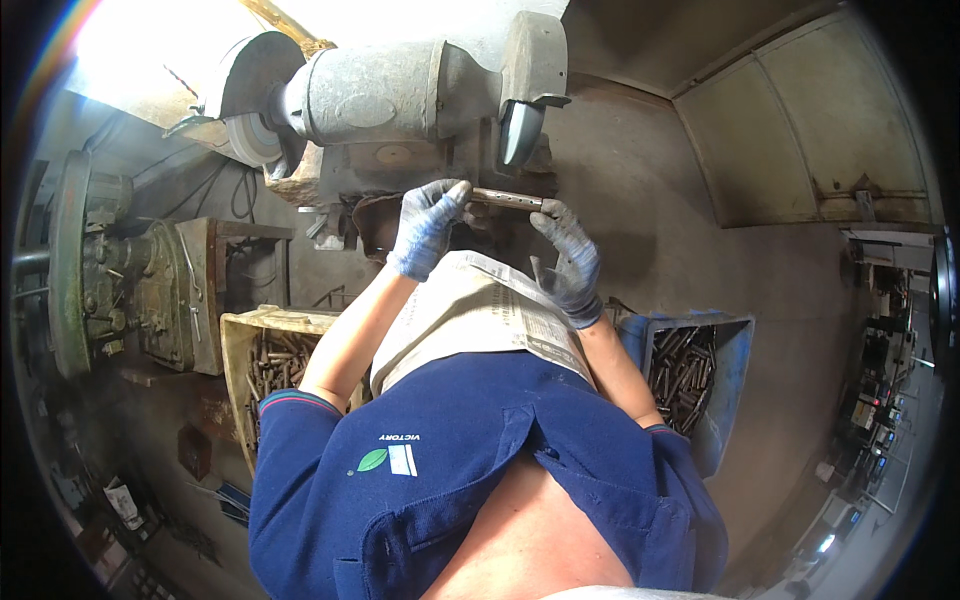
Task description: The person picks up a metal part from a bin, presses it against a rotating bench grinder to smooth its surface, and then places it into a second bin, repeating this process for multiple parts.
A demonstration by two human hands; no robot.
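A slim metal rod with a row of small holes or dots along it (507, 199) lies level between my two gloved hands, just in front of a grey bench grinder (375, 92). Its left end is pinched by my left hand (428, 228), in a blue-grey work glove. At the other end, the fingertips of my right hand (569, 252) close on the rod, with the thumb held lower and apart. The grinding wheel (254, 138) on the left is partly covered by its guard; a shield (522, 133) hangs at the grinder's right end.
A yellowish bin (234, 362) of metal rods stands at my left, a blue bin (735, 372) of similar rods at my right. Newspaper (520, 303) covers my lap. Greenish machinery (130, 275) stands far left; a metal cabinet (800, 130) is at the right rear.
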